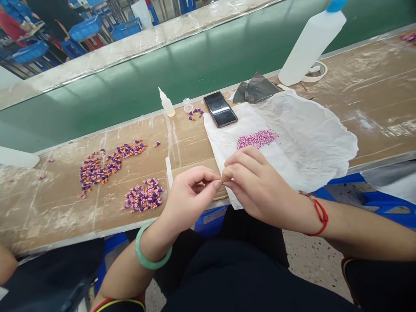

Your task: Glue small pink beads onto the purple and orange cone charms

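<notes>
My left hand (pixel 191 197) and my right hand (pixel 258 186) meet fingertip to fingertip above the table's front edge. Both are closed in a pinch, and whatever sits between the fingertips is hidden or too small to name. Just beyond my right hand, a heap of tiny pink pieces (pixel 258 138) lies on a white sheet (pixel 289 156). To the left of my left hand is a pile of small purple and pink pieces (pixel 144 196). Farther left spreads a larger group of purple and orange pieces (pixel 107 167). A white strip (pixel 169 172) lies close behind my left hand.
At the back stand a small dropper bottle (pixel 167 104), a clear cap (pixel 187 104), a phone (pixel 220 109) and dark sheets (pixel 260 89). A large white bottle (pixel 310 50) leans beside a tape roll (pixel 316 71). A green partition (pixel 146 69) runs behind. Another person's arm (pixel 6 264) shows at lower left.
</notes>
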A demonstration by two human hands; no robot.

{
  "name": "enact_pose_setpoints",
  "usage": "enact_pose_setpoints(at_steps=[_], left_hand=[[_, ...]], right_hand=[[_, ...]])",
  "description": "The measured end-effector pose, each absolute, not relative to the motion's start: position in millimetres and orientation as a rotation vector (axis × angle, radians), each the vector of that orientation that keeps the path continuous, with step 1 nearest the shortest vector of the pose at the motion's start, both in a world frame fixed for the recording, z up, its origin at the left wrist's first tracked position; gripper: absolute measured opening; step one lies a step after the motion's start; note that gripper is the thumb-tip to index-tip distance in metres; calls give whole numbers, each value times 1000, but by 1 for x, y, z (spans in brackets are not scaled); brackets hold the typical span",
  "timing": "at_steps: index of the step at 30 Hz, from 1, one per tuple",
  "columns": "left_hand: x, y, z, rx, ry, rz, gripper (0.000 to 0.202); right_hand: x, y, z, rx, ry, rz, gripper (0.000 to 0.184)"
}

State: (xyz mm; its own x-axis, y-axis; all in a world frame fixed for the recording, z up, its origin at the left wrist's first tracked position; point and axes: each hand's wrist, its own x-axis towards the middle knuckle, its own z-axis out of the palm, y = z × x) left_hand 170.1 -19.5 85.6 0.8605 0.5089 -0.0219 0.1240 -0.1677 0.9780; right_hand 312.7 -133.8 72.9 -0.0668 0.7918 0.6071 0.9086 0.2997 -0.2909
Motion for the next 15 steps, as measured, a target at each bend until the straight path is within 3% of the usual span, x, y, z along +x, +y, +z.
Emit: enact_pose_setpoints(at_steps=[8, 15], left_hand=[[170, -22, 81, 1716, 540, 453, 15], [168, -23, 82, 1734, 529, 497, 14]], right_hand=[[309, -128, 69, -1500, -1625, -103, 11], [305, -129, 78, -1555, -1420, 304, 14]])
